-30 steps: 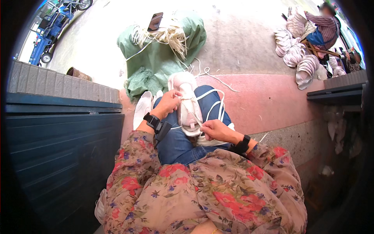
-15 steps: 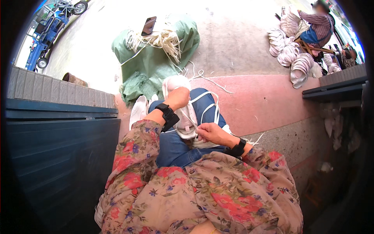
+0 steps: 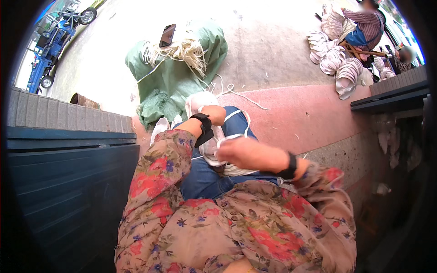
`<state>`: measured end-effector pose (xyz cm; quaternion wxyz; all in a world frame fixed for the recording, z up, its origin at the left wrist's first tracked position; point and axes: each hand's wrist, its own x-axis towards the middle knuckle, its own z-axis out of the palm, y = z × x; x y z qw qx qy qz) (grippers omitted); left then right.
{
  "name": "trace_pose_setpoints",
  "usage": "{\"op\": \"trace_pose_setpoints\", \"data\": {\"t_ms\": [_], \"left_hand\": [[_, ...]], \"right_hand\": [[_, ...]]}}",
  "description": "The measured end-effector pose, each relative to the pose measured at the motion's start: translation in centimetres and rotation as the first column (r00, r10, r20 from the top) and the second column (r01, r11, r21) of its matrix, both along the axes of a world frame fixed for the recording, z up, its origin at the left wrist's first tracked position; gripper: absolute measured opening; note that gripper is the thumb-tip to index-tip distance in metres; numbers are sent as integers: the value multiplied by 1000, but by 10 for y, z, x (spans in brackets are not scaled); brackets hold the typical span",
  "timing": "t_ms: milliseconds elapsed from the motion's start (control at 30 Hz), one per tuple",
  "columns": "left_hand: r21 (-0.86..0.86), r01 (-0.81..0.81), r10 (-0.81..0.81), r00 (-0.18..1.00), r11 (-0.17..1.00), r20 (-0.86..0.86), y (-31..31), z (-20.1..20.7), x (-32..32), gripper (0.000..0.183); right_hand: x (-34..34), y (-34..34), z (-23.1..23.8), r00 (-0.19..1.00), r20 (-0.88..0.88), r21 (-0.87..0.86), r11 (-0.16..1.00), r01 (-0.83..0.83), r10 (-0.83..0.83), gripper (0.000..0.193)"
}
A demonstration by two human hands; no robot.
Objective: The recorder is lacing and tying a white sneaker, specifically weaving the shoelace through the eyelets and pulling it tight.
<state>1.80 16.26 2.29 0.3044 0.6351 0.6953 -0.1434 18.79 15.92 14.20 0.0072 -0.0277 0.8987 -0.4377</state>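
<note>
A white shoe point(image 3: 210, 149) lies across my jeans-covered lap, its rounded toe pointing away from me. My left hand point(image 3: 215, 114) is closed over its upper, with the fingers turned away and mostly hidden. My right hand point(image 3: 241, 153) is smeared by motion above the near end of the shoe. Its fingers look closed on a white shoelace point(image 3: 229, 137), which curves up beside them. A loop of lace also lies over my right thigh. Black bands circle both wrists.
Ahead, a green cloth-covered stand point(image 3: 170, 86) bears a bundle of white laces point(image 3: 193, 53) and a phone point(image 3: 167, 35). Blue panels point(image 3: 73, 182) flank me at left. At far right, another person point(image 3: 364, 25) sits by stacks of white shoe parts point(image 3: 348, 77).
My right hand has lifted and swung slightly left over the shoe, its wrist turning. My left hand stays on the shoe, its wrist a little more turned. The whole view has shifted slightly.
</note>
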Motion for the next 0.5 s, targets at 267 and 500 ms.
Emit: {"op": "trace_pose_setpoints", "data": {"t_ms": [267, 500], "left_hand": [[-10, -6, 8, 966, 1000, 259, -5, -21, -25, 31], [-364, -389, 527, 515, 847, 676, -12, -27, -52, 24]], "right_hand": [[-38, 86, 204, 837, -473, -398, 915, 75, -274, 23], [-88, 102, 267, 723, -656, -183, 975, 126, -217, 25]]}}
